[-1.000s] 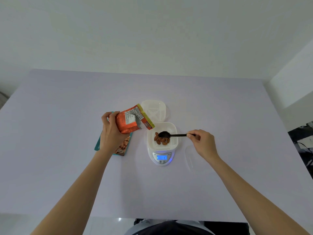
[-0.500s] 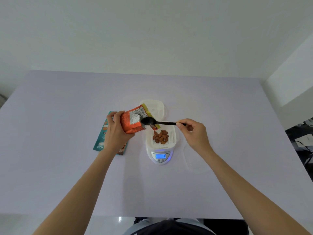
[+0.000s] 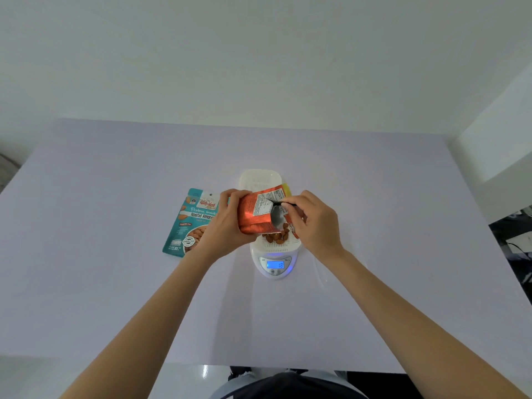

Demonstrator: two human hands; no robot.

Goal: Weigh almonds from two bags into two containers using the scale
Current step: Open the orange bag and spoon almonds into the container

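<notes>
The scale [image 3: 275, 262] sits near the middle of the pale lilac table [image 3: 115, 283], and everything else is placed around it. Its blue display [image 3: 275, 264] is lit and reads 18. On top of the scale rests a white slotted container [image 3: 280, 245], holding a small heap of brown almonds [image 3: 277, 236]. Directly above that container, the left hand [image 3: 227, 224] is wrapped around an orange bag [image 3: 254, 216], fingers curled over its far edge and thumb on the near side; the bag is tipped sideways so that its open silver-lined mouth faces right, over the container. The right hand [image 3: 312, 220] is closed in a pinch on the black handle of a spoon [image 3: 280, 201], which reaches into the mouth of the orange bag; the bowl of the spoon is hidden inside. Beyond the scale, partly hidden behind the orange bag and both hands, stands a second white container [image 3: 259, 180], which looks empty in the part that shows. To the left of the scale, a teal bag [image 3: 190, 223] marked as roasted almonds lies flat on the table, its right edge covered by the left hand and wrist. Just right of the scale, beneath the right forearm, a faint clear lid [image 3: 336, 269] lies on the table, hard to make out.
</notes>
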